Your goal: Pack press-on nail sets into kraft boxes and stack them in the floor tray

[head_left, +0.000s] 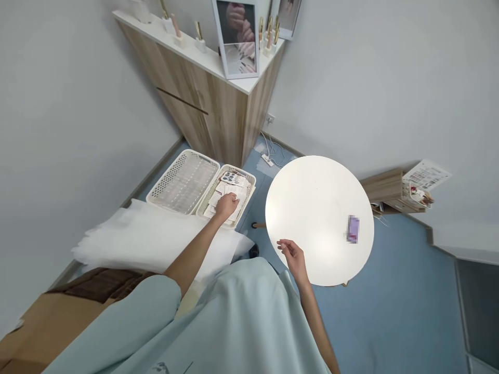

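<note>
My left hand [227,206] reaches down into a cream plastic basket [205,215] on the floor. Its fingers are curled over flat white packets [242,196], and what lies under the fingertips, if anything, is hidden. At the far end of the same basket is a small white card with dark oval shapes [231,178]. My right hand [295,259] hovers by the near left edge of a round white table [317,182], fingers loosely bent and apart, holding nothing visible. A blurred purple object [353,229] lies on the table's right side.
Left of the packets stands a second basket [152,195] with clear flat cases [187,182]. White wrapping sheet [128,234] and a cardboard box [50,322] lie nearer me. A wooden cabinet [226,114] fills the corner, with a power strip [267,160] beside it. A low wooden shelf [384,189] stands right.
</note>
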`<state>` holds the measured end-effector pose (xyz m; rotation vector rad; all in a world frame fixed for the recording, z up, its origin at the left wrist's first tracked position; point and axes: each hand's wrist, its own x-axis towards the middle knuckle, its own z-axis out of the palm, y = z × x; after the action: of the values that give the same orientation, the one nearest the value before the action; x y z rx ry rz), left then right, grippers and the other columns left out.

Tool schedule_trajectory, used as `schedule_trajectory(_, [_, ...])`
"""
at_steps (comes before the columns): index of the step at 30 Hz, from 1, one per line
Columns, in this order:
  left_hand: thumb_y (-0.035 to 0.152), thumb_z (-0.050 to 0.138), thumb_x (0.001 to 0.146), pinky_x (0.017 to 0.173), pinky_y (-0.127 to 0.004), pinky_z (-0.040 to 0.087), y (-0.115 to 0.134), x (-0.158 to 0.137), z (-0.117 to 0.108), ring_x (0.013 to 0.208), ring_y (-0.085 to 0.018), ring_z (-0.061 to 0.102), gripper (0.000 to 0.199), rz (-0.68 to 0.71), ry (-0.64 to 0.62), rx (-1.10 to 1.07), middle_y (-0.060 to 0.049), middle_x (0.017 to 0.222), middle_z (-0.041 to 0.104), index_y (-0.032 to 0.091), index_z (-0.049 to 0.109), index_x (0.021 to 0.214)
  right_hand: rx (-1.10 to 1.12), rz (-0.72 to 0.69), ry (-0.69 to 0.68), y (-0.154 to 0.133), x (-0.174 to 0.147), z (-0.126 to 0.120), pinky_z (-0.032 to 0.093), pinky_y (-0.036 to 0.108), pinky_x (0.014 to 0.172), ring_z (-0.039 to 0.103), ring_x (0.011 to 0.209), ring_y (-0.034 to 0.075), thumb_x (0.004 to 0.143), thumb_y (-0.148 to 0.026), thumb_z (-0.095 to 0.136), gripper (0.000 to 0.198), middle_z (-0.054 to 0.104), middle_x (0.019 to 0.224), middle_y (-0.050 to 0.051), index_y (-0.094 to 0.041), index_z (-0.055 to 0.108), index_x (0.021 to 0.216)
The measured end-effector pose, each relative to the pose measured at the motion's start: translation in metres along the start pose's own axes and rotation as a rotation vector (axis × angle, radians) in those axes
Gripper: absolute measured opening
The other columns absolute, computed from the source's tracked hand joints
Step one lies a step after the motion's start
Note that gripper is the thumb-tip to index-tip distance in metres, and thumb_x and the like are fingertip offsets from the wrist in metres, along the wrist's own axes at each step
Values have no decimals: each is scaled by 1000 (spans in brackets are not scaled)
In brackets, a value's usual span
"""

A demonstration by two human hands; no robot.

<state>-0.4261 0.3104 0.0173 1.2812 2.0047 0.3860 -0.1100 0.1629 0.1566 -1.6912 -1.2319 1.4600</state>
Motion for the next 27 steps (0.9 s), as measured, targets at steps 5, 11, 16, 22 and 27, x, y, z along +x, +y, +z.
schedule_trajectory(5, [32,56,101,85,-35,54,2,6,5,106,-30,75,26,41,-12,102,-13,114,81,20,76,113,35,50,98,8,-12,0,62,51,101,79,112,33,93,-67,71,48,82,122,14,-24,77,112])
schedule_trajectory(11, [32,56,100,86,-36,54,5,-8,-3,105,-31,74,23,28,13,125,-15,112,81,20,75,101,43,25,56,12,-8,0,62,51,100,79,111,33,93,-67,71,46,82,120,14,-25,77,111])
schedule_trajectory(16, [38,58,98,90,-37,54,8,-41,-25,95,-28,75,23,4,219,-102,-12,104,81,20,73,98,34,-67,-68,9,8,-9,61,50,101,79,108,31,97,-63,68,42,82,120,12,-26,78,113])
schedule_trajectory(22, [65,71,83,69,-32,53,54,-121,-26,69,-21,67,46,56,94,-586,-7,88,76,20,71,90,73,-167,-201,1,37,-40,60,48,101,78,102,27,97,-60,70,39,82,115,10,-26,77,114])
schedule_trajectory(27, [71,76,82,70,-31,55,124,-188,2,72,-18,65,51,220,-84,-715,-6,86,74,21,73,89,171,-175,-178,-12,43,-77,61,44,94,76,89,23,92,-58,77,40,81,99,7,-25,76,114])
